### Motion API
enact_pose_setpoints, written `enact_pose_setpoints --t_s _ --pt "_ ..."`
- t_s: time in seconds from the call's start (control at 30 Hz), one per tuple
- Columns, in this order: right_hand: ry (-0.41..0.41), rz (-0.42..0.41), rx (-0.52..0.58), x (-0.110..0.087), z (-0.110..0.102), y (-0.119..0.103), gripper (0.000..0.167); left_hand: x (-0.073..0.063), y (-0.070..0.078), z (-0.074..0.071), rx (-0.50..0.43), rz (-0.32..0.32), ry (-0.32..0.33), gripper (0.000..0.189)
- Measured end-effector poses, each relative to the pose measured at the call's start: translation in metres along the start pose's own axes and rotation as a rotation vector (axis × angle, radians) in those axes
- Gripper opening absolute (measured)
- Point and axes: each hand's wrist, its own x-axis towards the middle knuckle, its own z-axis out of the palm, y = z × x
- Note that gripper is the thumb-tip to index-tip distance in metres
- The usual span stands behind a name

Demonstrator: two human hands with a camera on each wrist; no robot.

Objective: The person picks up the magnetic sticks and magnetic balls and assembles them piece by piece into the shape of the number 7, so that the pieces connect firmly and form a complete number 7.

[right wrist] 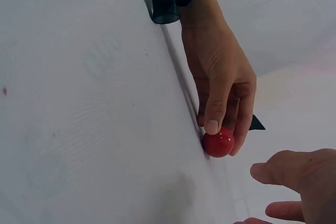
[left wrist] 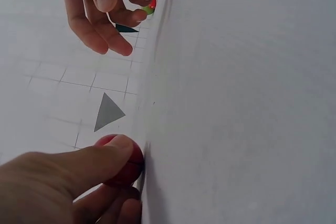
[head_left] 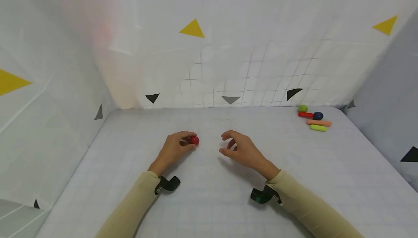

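Pictured pinching a glossy red ball (head_left: 195, 140) between thumb and fingers of the bare left hand (head_left: 173, 148), at the surface of a white, faintly gridded tabletop (head_left: 202, 201), seven o'clock from the head view's centre. Shown round in all three views, with any long axis or facing direction impossible to tell. Captured also with the bare right hand (head_left: 244, 151) at three o'clock from the ball, thumb and bent fingers parted, and with a pale orange rod (head_left: 319, 123) beyond at two o'clock.
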Motion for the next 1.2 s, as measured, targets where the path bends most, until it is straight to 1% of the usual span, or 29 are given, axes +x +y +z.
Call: enact_pose_setpoints --t_s 0.3,0.4,0.6,0.8,0.97,1.2 --pt "0.024 0.011 -0.018 0.0 -0.006 0.002 0.042 -0.001 -0.004 0.0 -0.009 0.05 0.016 0.043" --pt "0.025 0.012 -0.021 0.0 -0.008 0.003 0.043 -0.001 -0.005 0.001 -0.014 0.053 0.02 0.042" --pt "0.037 0.006 -0.026 0.0 -0.013 0.004 0.043 -0.003 -0.007 0.0 -0.027 0.037 0.022 0.043" --pt "0.042 0.016 -0.035 0.0 -0.02 0.005 0.043 -0.003 -0.007 0.0 -0.025 0.041 0.019 0.044" --pt "0.057 0.032 -0.046 -0.003 -0.027 0.01 0.046 -0.002 -0.006 0.0 -0.034 0.031 0.024 0.043" --pt "0.081 0.061 -0.055 -0.008 -0.038 0.017 0.046 -0.005 -0.006 0.0 -0.036 -0.008 0.022 0.044"
